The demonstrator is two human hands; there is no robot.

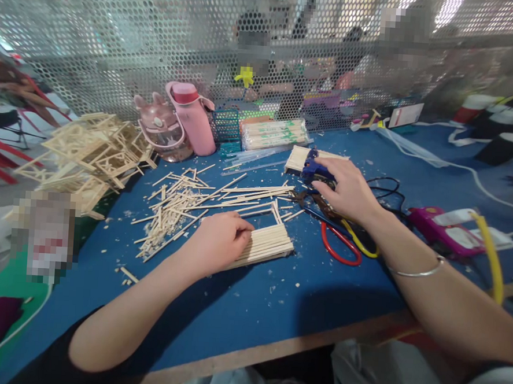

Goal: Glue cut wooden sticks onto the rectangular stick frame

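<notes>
My left hand (221,239) has its fingers curled over the left end of a flat block of thin wooden sticks (268,243), laid side by side on the blue table. Farther off to the right, my right hand (346,186) is around a blue glue gun (316,168), which sits between the thumb and the fingers. Just behind the gun lies a second stick block (298,158). Below my right hand are pliers (310,204) with dark jaws and scissors (340,252) with red and yellow handles, partly covered by the hand.
Loose and cut sticks (172,210) are heaped left of centre. Stick frames (91,153) are stacked at the left edge. A pink bottle (197,122), a clear jug (162,128) and a bag of sticks (275,135) stand before the perforated screen. A purple power strip (445,232) lies right.
</notes>
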